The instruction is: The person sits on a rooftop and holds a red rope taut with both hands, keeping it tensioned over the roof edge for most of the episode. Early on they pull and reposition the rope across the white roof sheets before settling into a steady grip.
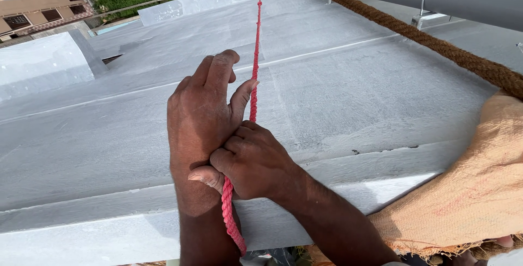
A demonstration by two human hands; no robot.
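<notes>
Both hands grip the red rope [254, 53] running taut far down the grey wall [354, 92]: left hand [204, 119] upright, thumb pressing it, right hand [250, 160] fisted around it just nearer.

Bright daylight all over, no dim spots. The pale grey wall [354, 97] takes the light pretty evenly and turns nearly white along the ledge edge just below the hands, close to blown out. Shadows are soft: only a faint one under the wall's ledge. Everything near the wall is sharp, rope strands included. Far above the wall's top end, the grass and building look slightly softer and lines tilt from the wide lens.
</notes>
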